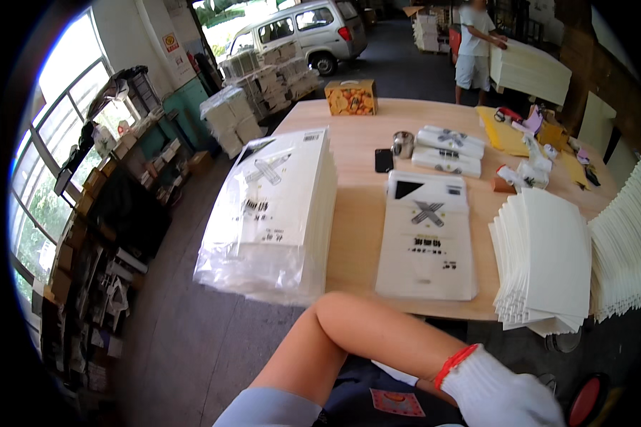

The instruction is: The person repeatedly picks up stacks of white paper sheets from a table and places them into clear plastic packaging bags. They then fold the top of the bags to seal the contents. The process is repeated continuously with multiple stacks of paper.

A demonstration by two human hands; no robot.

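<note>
My left arm bends at the elbow in front of the table and reaches across my body to the lower right. On my left hand (506,391) is a white knitted glove, with a red cord around the wrist. Its fingers are blurred and I cannot make out what they hold, if anything. My right hand is hidden or outside the picture. Nearest to the glove, a fanned stack of white sheets (552,245) overhangs the table's near edge. Left of it lies a flat pile of printed plastic bags (426,270). A tall stack of bagged sheets (263,213) stands at the table's left.
On the wooden table (356,242) are a phone (384,161), a metal cup (403,144), rolled printed bags (445,160) and an orange box (351,97). Another sheet stack (627,235) fans out at right. Beyond, a person (476,50) touches a large pale stack; a van (299,35) is parked.
</note>
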